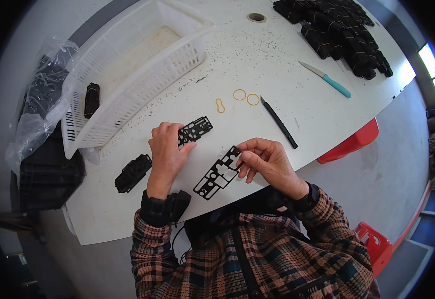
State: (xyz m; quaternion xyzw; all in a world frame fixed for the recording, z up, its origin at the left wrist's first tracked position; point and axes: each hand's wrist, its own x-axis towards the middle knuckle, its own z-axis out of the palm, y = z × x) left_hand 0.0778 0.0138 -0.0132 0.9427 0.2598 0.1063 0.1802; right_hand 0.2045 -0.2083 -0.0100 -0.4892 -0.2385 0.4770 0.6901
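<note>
My right hand [275,167] pinches one end of a flat black plastic frame [219,174] between thumb and fingers. Rectangular and round openings run along this frame, which is tilted above the near edge of the table. My left hand [166,152] is closed around the near end of another black openwork plastic piece [196,130], which looks thicker; whether it is one part or a few stacked is unclear. Left of that wrist lies a black stack of similar parts [133,173] on the table.
Beyond my hands lie yellow rubber bands [239,94], a black craft knife [279,122], a turquoise-handled knife [324,78] and a tape roll [256,17]. A white plastic basket [138,94] holds a black bundle [92,100]. Banded black bundles [337,35] pile up far right. Red stools [352,142] stand beside the table.
</note>
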